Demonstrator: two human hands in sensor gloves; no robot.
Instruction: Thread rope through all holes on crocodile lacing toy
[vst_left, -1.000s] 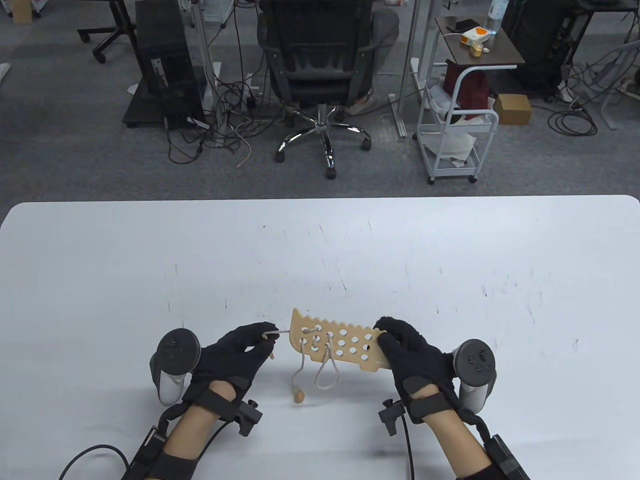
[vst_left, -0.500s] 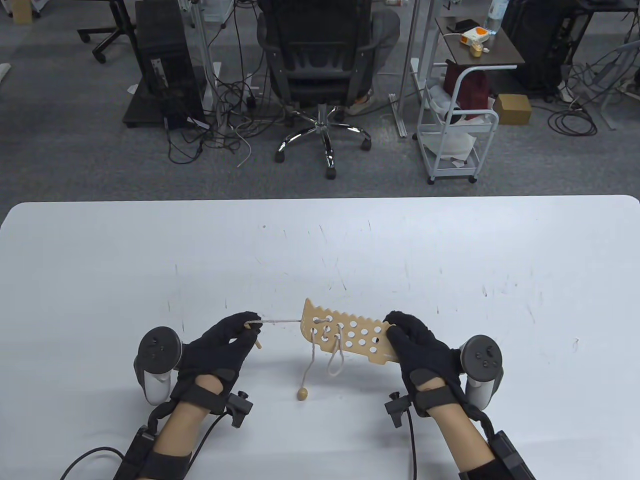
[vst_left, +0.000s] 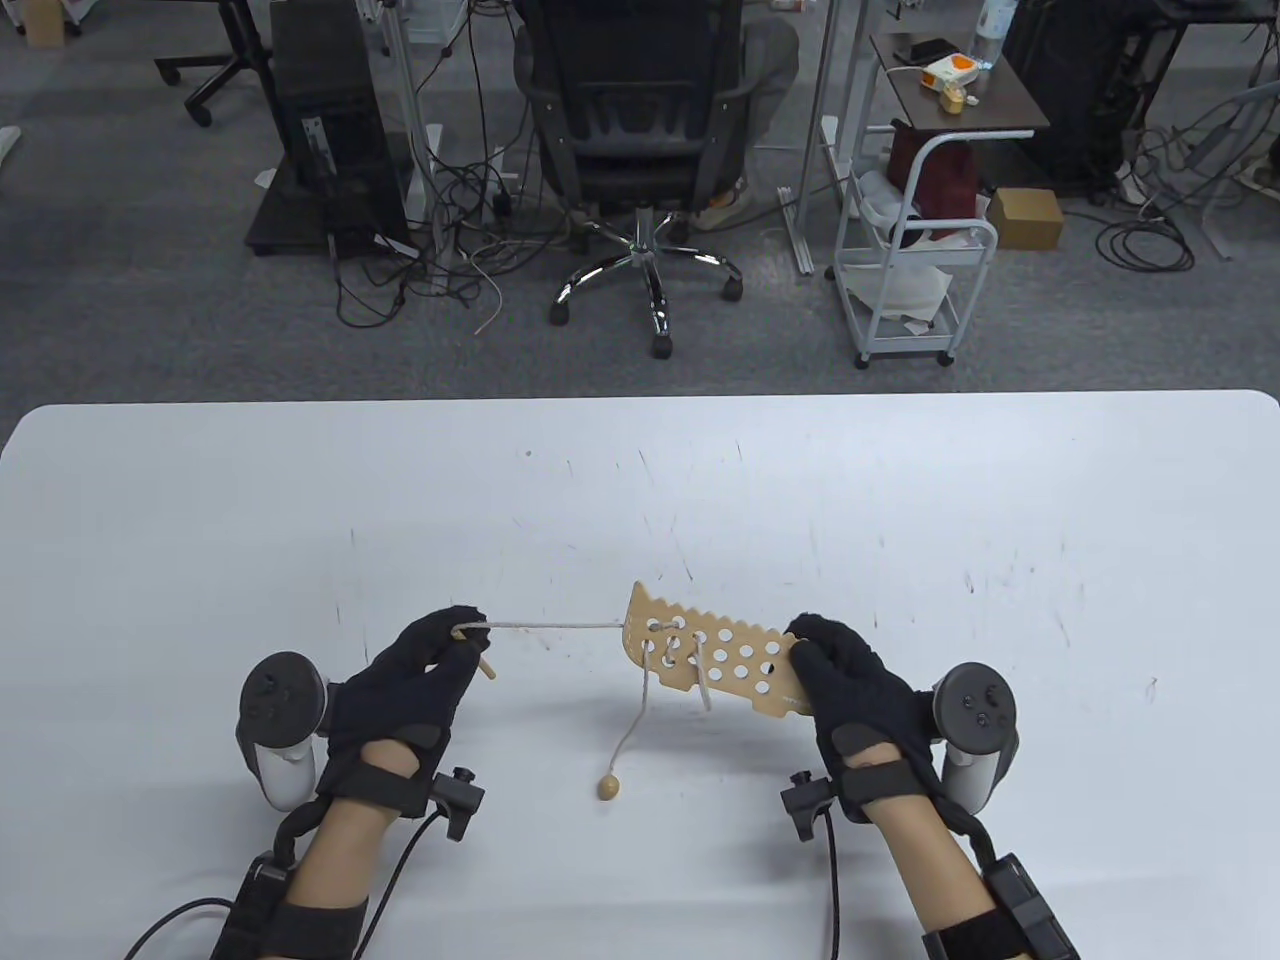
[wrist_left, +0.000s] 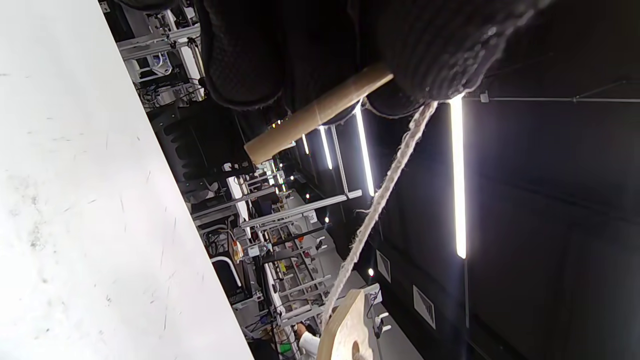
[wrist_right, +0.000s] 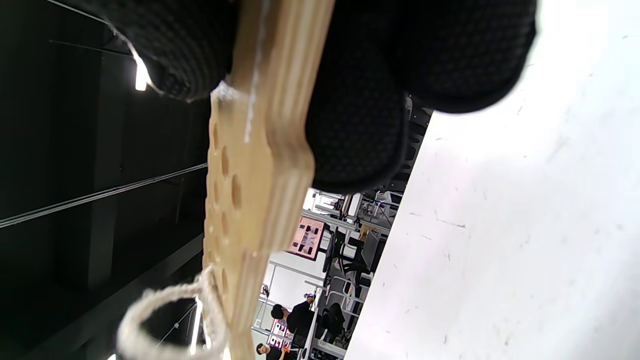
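Note:
A flat wooden crocodile board (vst_left: 715, 660) with rows of holes is held above the white table (vst_left: 900, 500). My right hand (vst_left: 850, 690) grips its right end; the board also shows edge-on in the right wrist view (wrist_right: 250, 190). A cream rope (vst_left: 550, 626) runs taut from the board's left end to my left hand (vst_left: 425, 665), which pinches the rope and its wooden needle (vst_left: 484, 668). The needle (wrist_left: 315, 112) and the rope (wrist_left: 380, 200) show in the left wrist view. A short loop hangs under the board (vst_left: 700, 685). The rope's tail ends in a wooden bead (vst_left: 608, 787) on the table.
The table's near edge lies below my wrists. Beyond the far edge are an office chair (vst_left: 640, 130), a white cart (vst_left: 915, 250) and floor cables.
My left hand has pulled the rope leftward, lengthening the taut stretch. The hanging loop under the board has shrunk. My right hand has moved the board to the right.

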